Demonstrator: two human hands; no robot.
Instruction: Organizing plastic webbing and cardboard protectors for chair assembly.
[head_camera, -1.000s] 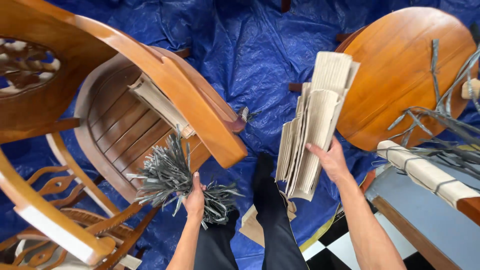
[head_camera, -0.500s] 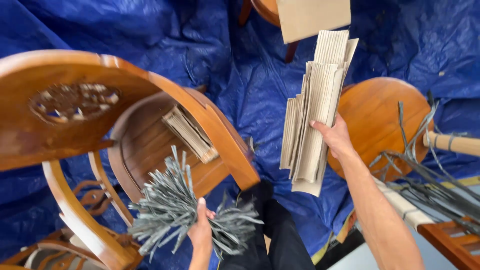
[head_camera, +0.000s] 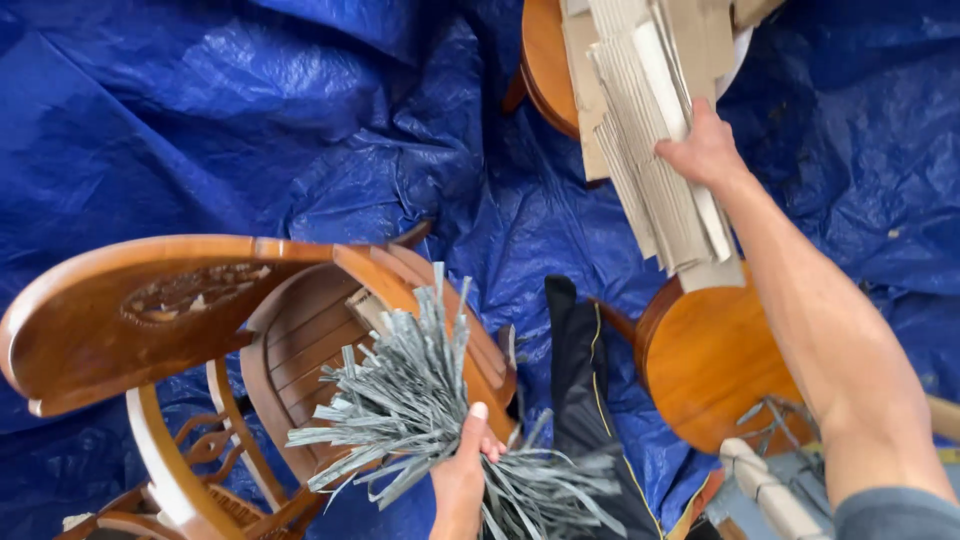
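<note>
So the left hand (head_camera: 462, 470) is wrapped around the middle of a big bundle of grey strips (head_camera: 420, 410), thumb pointing up across the front and fingers curled behind it, a proper closed grip. The strips look flat and papery, a dull silver-grey, and they fan out in every direction like a scruffy pom-pom: some spike straight up, others droop low to the right. The bundle sits low in the middle of the view, right in front of the seat of a wooden chair (head_camera: 200, 330), which is glossy reddish-brown with a carved back panel and slatted seat. The right hand (head_camera: 705, 150) is way up top, arm stretched out, fingers clamped over a stack of corrugated cardboard sheets (head_camera: 650, 130). Those are pale tan and beige, long and narrow, with ribbed edges showing, slightly splayed so the sheets don't line up at the bottom. The stack hangs over a round wooden stool (head_camera: 710, 360) below and overlaps another round wooden seat (head_camera: 545, 65) at the top edge. Everything sits on a crinkled blue tarp (head_camera: 250, 120). Dark trousers (head_camera: 580, 390) show between chair and stool, and a few loose grey strips (head_camera: 770, 415) lie on the stool's near edge.
</note>
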